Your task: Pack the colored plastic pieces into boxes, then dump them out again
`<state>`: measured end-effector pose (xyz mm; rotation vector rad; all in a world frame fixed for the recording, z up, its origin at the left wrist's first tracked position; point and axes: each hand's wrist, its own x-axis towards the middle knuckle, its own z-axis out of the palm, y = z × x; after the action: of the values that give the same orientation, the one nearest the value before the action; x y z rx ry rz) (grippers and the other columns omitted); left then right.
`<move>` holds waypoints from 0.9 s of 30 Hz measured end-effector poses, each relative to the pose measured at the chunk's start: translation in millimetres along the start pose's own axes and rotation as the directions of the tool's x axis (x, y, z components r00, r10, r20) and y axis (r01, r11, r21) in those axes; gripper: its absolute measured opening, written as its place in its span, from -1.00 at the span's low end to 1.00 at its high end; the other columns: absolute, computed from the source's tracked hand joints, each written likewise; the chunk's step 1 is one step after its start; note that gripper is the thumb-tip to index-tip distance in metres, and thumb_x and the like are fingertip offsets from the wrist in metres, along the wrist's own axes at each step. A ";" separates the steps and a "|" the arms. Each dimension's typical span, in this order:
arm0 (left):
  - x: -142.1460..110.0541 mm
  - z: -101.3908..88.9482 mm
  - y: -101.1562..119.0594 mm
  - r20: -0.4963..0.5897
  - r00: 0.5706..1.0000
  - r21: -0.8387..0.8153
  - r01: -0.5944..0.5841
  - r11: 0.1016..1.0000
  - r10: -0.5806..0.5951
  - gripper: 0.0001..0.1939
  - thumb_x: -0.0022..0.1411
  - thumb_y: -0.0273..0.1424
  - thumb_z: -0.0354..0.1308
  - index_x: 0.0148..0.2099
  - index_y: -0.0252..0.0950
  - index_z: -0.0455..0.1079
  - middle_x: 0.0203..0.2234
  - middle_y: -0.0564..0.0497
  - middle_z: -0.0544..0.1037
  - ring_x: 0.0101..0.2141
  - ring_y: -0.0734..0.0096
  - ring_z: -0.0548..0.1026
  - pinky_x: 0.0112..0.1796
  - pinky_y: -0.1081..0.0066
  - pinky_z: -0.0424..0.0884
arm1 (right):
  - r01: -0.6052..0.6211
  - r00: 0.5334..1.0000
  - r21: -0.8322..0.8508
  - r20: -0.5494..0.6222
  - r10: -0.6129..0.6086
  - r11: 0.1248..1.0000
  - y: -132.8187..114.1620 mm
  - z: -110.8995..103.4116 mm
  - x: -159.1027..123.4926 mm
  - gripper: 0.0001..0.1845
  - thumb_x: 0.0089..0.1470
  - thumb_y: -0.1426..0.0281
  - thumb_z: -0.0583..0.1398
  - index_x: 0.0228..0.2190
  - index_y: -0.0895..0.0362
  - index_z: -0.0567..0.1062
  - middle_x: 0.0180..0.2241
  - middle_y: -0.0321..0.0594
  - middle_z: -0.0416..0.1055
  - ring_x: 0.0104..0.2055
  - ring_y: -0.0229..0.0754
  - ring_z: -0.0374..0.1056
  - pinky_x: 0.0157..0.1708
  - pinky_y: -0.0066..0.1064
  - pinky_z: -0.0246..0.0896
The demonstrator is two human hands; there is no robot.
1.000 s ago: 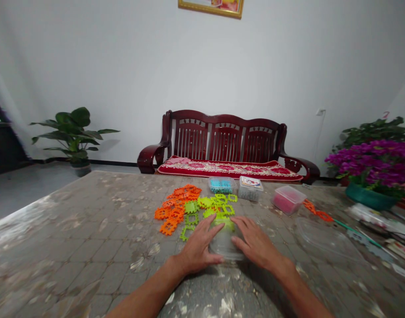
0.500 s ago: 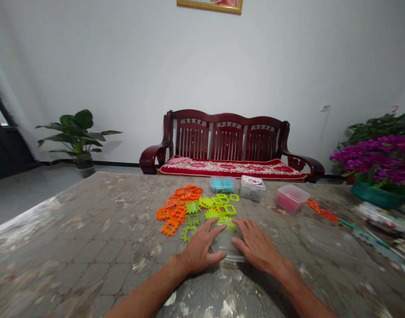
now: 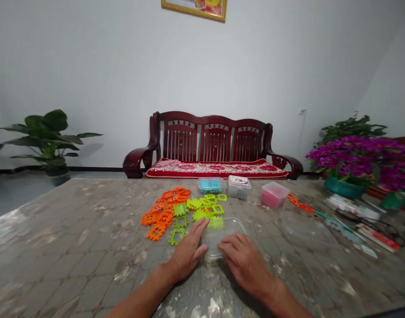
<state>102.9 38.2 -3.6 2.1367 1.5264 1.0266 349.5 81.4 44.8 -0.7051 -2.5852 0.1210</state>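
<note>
Both my hands rest on the mottled tabletop around a clear plastic box [image 3: 222, 236] that stands near the table's near edge. My left hand [image 3: 187, 251] presses its fingers against the box's left side, and my right hand [image 3: 244, 263] wraps its near right corner. Something lime green shows through the box's far part, but the plastic blurs it. Just left of my left hand lies a heap of orange interlocking foam squares [image 3: 163, 212]. Lime green square frames [image 3: 204, 205] spread beyond the box, and one green frame [image 3: 176, 236] lies close to my left fingers.
At the back of the table stand a box of teal pieces [image 3: 211, 185], a box of grey beads [image 3: 238, 187] and a pink-filled box [image 3: 271, 195]. A clear lid [image 3: 306, 232] lies to the right. Beyond it are orange scissors [image 3: 300, 205] and purple potted flowers [image 3: 358, 161].
The whole scene has slid left in view as my head turned right. My hands have spread slightly, with my right hand lower at the box's near corner, showing more of the box's top.
</note>
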 end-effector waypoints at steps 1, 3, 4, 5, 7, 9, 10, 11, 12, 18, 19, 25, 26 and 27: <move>-0.2 -0.4 -0.4 -0.008 1.000 -0.006 -0.007 1.000 0.007 -0.35 0.48 -0.23 -0.07 0.51 -0.25 -0.03 0.45 -0.22 0.12 0.43 0.08 0.10 0.38 0.00 0.11 | 0.009 1.000 -0.010 -0.028 -0.009 1.000 -0.4 4.0 -2.3 -0.65 0.24 0.52 0.13 -0.03 -0.02 0.56 -0.07 -0.17 0.55 -0.03 -0.04 0.39 0.01 -0.15 0.33; -0.4 -1.2 -1.0 -0.033 0.999 -0.020 -0.017 1.000 0.016 -0.37 0.49 -0.21 -0.10 0.51 -0.24 0.00 0.44 -0.20 0.17 0.41 0.09 0.15 0.37 0.03 0.14 | 0.032 0.996 -0.046 -0.078 -0.036 0.998 1.8 10.6 -5.6 -0.66 0.29 0.52 0.08 -0.07 0.00 0.58 -0.18 -0.17 0.54 -0.14 -0.07 0.39 -0.10 -0.22 0.34; -0.5 -1.6 -1.2 -0.046 0.999 -0.031 -0.014 0.999 0.013 -0.38 0.49 -0.19 -0.11 0.50 -0.24 0.02 0.42 -0.20 0.20 0.39 0.08 0.18 0.36 0.04 0.18 | 0.049 0.994 -0.067 -0.093 -0.055 0.997 3.9 12.6 -6.9 -0.67 0.31 0.50 0.08 -0.08 -0.01 0.58 -0.21 -0.18 0.54 -0.16 -0.07 0.38 -0.13 -0.24 0.33; -0.7 -2.0 -1.3 -0.060 0.998 -0.048 -0.003 0.999 0.000 -0.39 0.50 -0.17 -0.12 0.49 -0.24 0.04 0.40 -0.19 0.24 0.36 0.08 0.24 0.34 0.05 0.22 | 0.066 0.992 -0.084 -0.104 -0.074 0.994 6.5 13.0 -8.3 -0.68 0.33 0.48 0.07 -0.08 -0.02 0.58 -0.23 -0.18 0.54 -0.18 -0.07 0.38 -0.15 -0.24 0.32; -0.9 -2.7 -1.3 -0.091 0.995 -0.094 0.038 0.995 -0.047 -0.40 0.51 -0.15 -0.15 0.48 -0.22 0.06 0.36 -0.19 0.31 0.25 0.10 0.40 0.26 0.08 0.35 | 0.077 0.987 -0.097 -0.131 -0.090 0.992 13.7 7.8 -11.5 -0.65 0.35 0.48 0.05 -0.06 -0.03 0.59 -0.24 -0.18 0.55 -0.19 -0.07 0.39 -0.16 -0.24 0.31; -0.7 -3.4 -0.9 -0.118 0.988 -0.135 0.079 0.988 -0.096 -0.42 0.51 -0.16 -0.17 0.47 -0.21 0.08 0.30 -0.19 0.38 0.13 0.15 0.52 0.19 0.10 0.43 | 0.045 0.982 -0.113 -0.178 -0.065 0.993 25.8 -7.2 -15.4 -0.61 0.37 0.48 0.02 -0.03 -0.05 0.59 -0.21 -0.17 0.56 -0.17 -0.07 0.40 -0.13 -0.23 0.30; -0.4 -3.9 -0.4 -0.128 0.985 -0.146 0.093 0.985 -0.112 -0.43 0.50 -0.17 -0.17 0.46 -0.20 0.09 0.27 -0.19 0.42 0.09 0.16 0.55 0.16 0.10 0.45 | 0.006 0.975 -0.131 -0.218 -0.035 0.991 34.6 -18.4 -17.8 -0.60 0.38 0.47 0.01 -0.02 -0.04 0.60 -0.20 -0.16 0.56 -0.15 -0.05 0.41 -0.11 -0.21 0.30; 0.1 -4.4 0.3 -0.135 0.983 -0.149 0.103 0.984 -0.123 -0.44 0.50 -0.19 -0.16 0.45 -0.20 0.12 0.24 -0.19 0.45 0.06 0.17 0.57 0.15 0.10 0.46 | -0.039 0.966 -0.159 -0.257 -0.003 0.987 45.3 -31.5 -20.5 -0.60 0.38 0.44 0.01 -0.03 -0.04 0.61 -0.20 -0.14 0.56 -0.15 -0.04 0.41 -0.10 -0.20 0.30; 0.7 -4.8 1.2 -0.138 0.982 -0.145 0.109 0.983 -0.129 -0.45 0.49 -0.21 -0.15 0.43 -0.21 0.15 0.21 -0.18 0.48 0.05 0.17 0.57 0.15 0.10 0.47 | -0.117 0.949 -0.193 -0.312 0.052 0.974 57.9 -45.9 -23.9 -0.61 0.39 0.41 0.01 -0.04 -0.03 0.62 -0.20 -0.12 0.56 -0.13 -0.02 0.41 -0.08 -0.17 0.30; 5.4 -6.1 8.6 -0.110 0.989 -0.049 0.093 0.994 -0.098 -0.55 0.43 -0.30 -0.03 0.30 -0.17 0.34 0.13 -0.11 0.54 0.00 0.21 0.59 0.12 0.16 0.50 | -0.456 0.830 -0.368 -0.505 0.237 0.811 149.7 -113.6 -63.7 -0.61 0.30 0.30 0.03 -0.12 0.02 0.66 -0.20 -0.04 0.54 -0.15 0.09 0.36 -0.11 -0.06 0.29; 5.8 -6.1 9.3 -0.097 0.991 -0.036 0.086 0.996 -0.089 -0.55 0.42 -0.31 -0.02 0.30 -0.16 0.34 0.14 -0.11 0.54 0.01 0.20 0.58 0.12 0.16 0.50 | -0.468 0.828 -0.377 -0.504 0.247 0.799 162.7 -116.9 -72.7 -0.61 0.28 0.30 0.04 -0.14 0.02 0.66 -0.21 -0.04 0.55 -0.17 0.10 0.36 -0.12 -0.05 0.29; 6.8 -5.3 8.1 -0.061 0.997 0.019 0.048 0.999 -0.047 -0.59 0.43 -0.32 0.00 0.26 -0.14 0.38 0.12 -0.08 0.57 -0.01 0.21 0.60 0.11 0.17 0.52 | -0.436 0.857 -0.330 -0.437 0.274 0.837 201.5 -106.5 -109.1 -0.64 0.19 0.33 0.07 -0.17 0.05 0.65 -0.24 -0.08 0.58 -0.17 0.07 0.42 -0.11 -0.07 0.34; 7.0 -5.3 7.9 -0.062 0.997 0.026 0.039 0.999 -0.037 -0.59 0.43 -0.32 0.00 0.26 -0.13 0.39 0.12 -0.07 0.57 0.01 0.21 0.59 0.11 0.18 0.51 | -0.432 0.859 -0.321 -0.431 0.276 0.843 202.6 -104.1 -110.1 -0.63 0.18 0.34 0.07 -0.17 0.04 0.65 -0.23 -0.09 0.58 -0.16 0.07 0.43 -0.11 -0.07 0.34; 7.3 -5.4 7.9 -0.064 0.998 0.030 0.032 0.999 -0.030 -0.60 0.43 -0.32 0.00 0.25 -0.12 0.40 0.12 -0.06 0.58 0.03 0.21 0.58 0.12 0.19 0.51 | -0.432 0.858 -0.314 -0.431 0.279 0.845 202.8 -102.4 -109.9 -0.63 0.17 0.35 0.06 -0.17 0.04 0.65 -0.22 -0.09 0.59 -0.15 0.06 0.44 -0.09 -0.07 0.35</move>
<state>105.7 41.1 7.8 2.1134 1.6090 1.0764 573.0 198.4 51.4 -1.2371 -2.0976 -0.4067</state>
